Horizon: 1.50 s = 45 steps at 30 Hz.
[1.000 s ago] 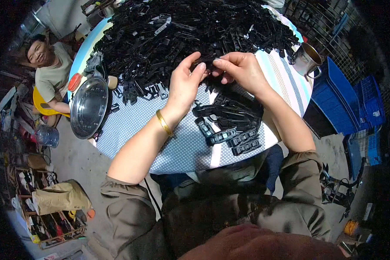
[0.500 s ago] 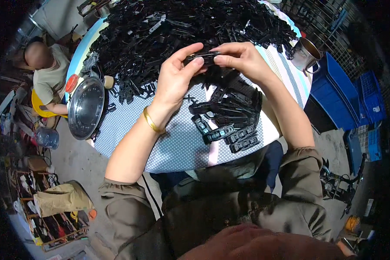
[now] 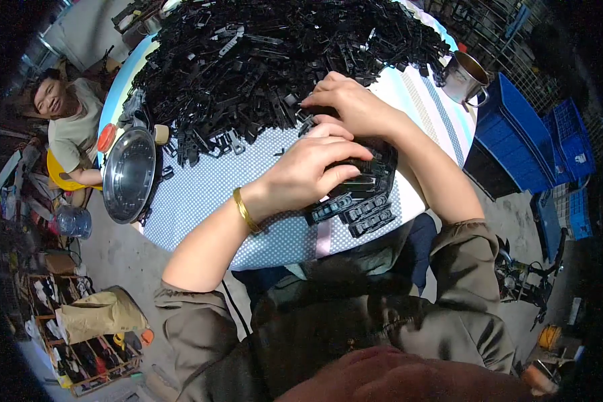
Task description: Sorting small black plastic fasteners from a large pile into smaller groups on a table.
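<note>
My left hand (image 3: 313, 164) reaches over a small group of black plastic parts (image 3: 370, 213) near the table's front edge. Its thumb and fingers are apart, and I see nothing held between them. These slim, oblong parts lie stacked and side by side; my hand covers some of them. Farther back, my right hand (image 3: 355, 108) bends down at the near edge of a big heap of black plastic parts (image 3: 248, 74). Its fingertips point down among the pieces, and whether they grip one is hidden.
On the table's left stand a shiny metal bowl (image 3: 131, 175) and a red-lidded jar (image 3: 106, 138). A metal pot (image 3: 463, 77) sits at the right edge, beside blue crates (image 3: 516, 134) on the floor. Another person (image 3: 80, 127) sits at the left.
My hands have parted from the piece they held together. The left came down over the small group; the right dropped to the heap's edge. The other person's head turned.
</note>
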Tool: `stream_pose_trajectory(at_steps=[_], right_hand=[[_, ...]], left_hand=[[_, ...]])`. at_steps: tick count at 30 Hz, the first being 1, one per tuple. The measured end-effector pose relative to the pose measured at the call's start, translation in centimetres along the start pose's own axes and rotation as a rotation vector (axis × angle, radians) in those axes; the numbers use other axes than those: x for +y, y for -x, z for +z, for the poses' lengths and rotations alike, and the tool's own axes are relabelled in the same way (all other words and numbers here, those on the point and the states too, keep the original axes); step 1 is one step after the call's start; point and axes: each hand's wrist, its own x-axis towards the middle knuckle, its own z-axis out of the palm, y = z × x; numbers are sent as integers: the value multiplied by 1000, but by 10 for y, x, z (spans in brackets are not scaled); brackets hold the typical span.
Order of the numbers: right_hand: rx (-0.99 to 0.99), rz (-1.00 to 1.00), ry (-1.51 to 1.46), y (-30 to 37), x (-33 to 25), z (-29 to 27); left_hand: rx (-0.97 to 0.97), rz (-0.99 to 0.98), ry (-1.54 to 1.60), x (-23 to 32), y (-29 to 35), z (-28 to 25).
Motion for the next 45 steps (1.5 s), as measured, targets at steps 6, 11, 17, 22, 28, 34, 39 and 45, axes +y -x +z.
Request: stream_pose_trajectory(at_steps=[6,11,17,22,28,34,39,45], right_hand=[[63,29,-56,2,12,2],[299,279,-498,2,19,-1],[366,373,-862,-9,-6,7],[450,310,-562,-14,3,6],[280,-22,-18,-7,10,11],[168,160,163,-8,13,15],[107,347,176,-11,8,11],[278,497,-198,-3,21,2]], left_hand=[[197,-266,107,-8,-4,-11],[626,-519,225,-37,-4,-20],[596,-465,786,-44,-7,-13],[724,-509,844,-46,-7,-21],[636,-510,792,-41,-4,-31],[682,-599,671,-34,-5,-35],[630,-656,770,-34,-5,-34],[544,-652,779,-35,-6,-32]])
